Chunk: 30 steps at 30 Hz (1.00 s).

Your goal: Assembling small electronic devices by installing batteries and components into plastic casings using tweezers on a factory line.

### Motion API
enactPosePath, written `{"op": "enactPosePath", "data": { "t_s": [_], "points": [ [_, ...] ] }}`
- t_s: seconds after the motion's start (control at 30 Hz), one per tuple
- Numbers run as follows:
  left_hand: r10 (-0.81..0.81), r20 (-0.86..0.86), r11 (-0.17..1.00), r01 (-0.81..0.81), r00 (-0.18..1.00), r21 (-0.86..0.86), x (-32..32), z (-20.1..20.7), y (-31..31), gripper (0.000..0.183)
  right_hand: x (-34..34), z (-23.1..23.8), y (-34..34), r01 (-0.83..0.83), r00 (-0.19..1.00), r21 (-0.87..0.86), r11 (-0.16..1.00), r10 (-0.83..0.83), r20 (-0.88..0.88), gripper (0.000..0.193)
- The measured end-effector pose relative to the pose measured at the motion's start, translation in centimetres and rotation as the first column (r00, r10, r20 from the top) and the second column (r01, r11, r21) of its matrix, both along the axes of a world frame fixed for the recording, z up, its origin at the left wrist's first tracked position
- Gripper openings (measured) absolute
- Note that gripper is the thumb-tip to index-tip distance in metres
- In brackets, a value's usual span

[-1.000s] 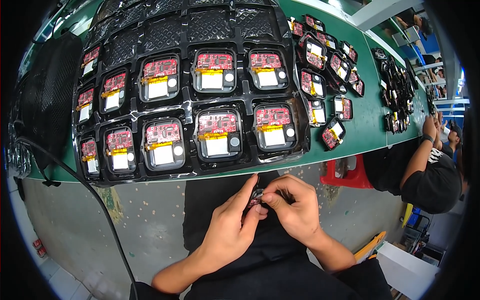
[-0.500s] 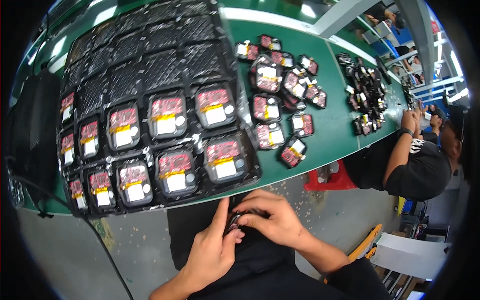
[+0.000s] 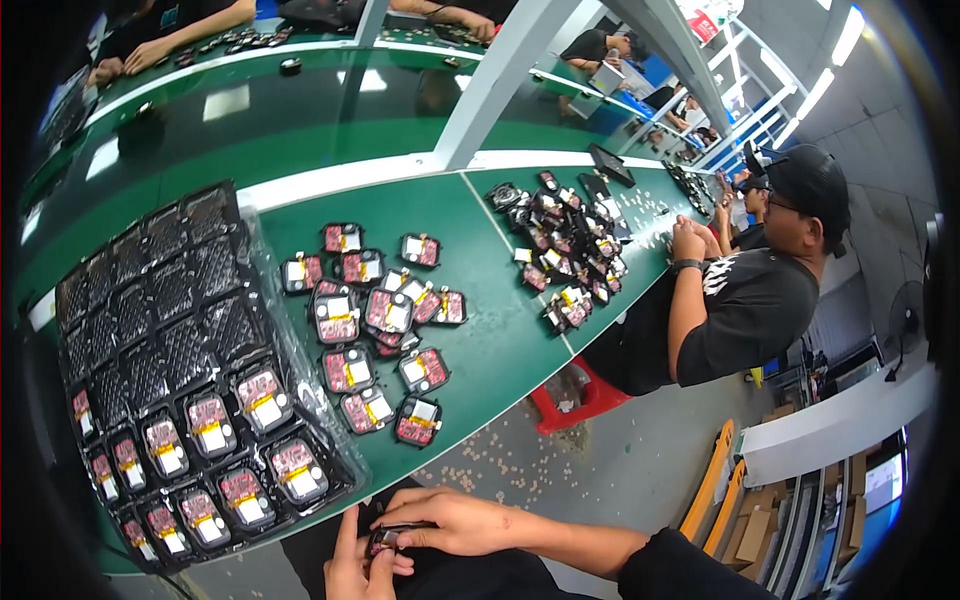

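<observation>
Low in the view, above my dark-clothed lap, my two hands meet around a small black-cased device [image 3: 381, 541]. My left hand [image 3: 352, 570] holds it from below between thumb and fingers, its index finger stretched upward. From the right, my right hand [image 3: 455, 520] grips the upper side with bent fingers and thumb. Most of the device is hidden by the fingers. Beyond my hands, on the green table [image 3: 480, 400], lies a loose group of black square cases [image 3: 391, 311] with red circuit boards, white labels and yellow strips, some stacked.
A black compartment tray [image 3: 215, 255] stands at left, its two near rows filled with similar cases. Farther right lies a larger pile of cases [image 3: 560, 240]. A co-worker [image 3: 750, 300] in black sits there by a red stool [image 3: 575, 400]. A grey post [image 3: 510, 80] rises behind the table.
The whole view has swung to the right, so the tray and cases appear farther left and more of the co-worker shows. Both my hands still hold the small device.
</observation>
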<state>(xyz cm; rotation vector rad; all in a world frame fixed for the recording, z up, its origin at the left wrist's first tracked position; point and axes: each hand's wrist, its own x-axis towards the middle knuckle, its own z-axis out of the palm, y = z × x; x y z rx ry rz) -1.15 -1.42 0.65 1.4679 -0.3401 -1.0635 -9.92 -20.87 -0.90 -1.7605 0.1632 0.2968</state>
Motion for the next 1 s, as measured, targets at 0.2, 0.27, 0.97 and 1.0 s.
{"op": "enactPosePath", "data": {
  "t_s": [0.2, 0.27, 0.97, 1.0],
  "points": [
    [-0.029, 0.027, 0.999, 0.028, 0.999, 0.024, 0.2, 0.6, -0.5, 0.058, -0.1, -0.5, 0.9, 0.100, 0.995, -0.056, 0.993, -0.101, -0.012, 0.026],
    [-0.027, 0.026, 1.000, 0.026, 0.999, 0.016, 0.3, 0.5, -0.8, 0.058, -0.5, -0.8, 1.7, 0.160, 0.987, -0.071, 0.985, -0.157, 0.041, 0.024],
    [-0.062, 0.198, 0.990, 0.086, 0.978, -0.112, -1.1, 1.5, -0.9, 0.069, -0.7, 5.6, 1.8, 0.292, 0.944, -0.279, 0.915, -0.230, 0.235, 0.028],
    [-0.027, 0.107, 0.984, 0.045, 0.994, -0.170, -1.3, 1.6, -0.9, 0.073, -0.5, 5.9, 0.7, 0.309, 0.925, -0.248, 0.918, -0.230, 0.302, 0.030]
  ]
}}
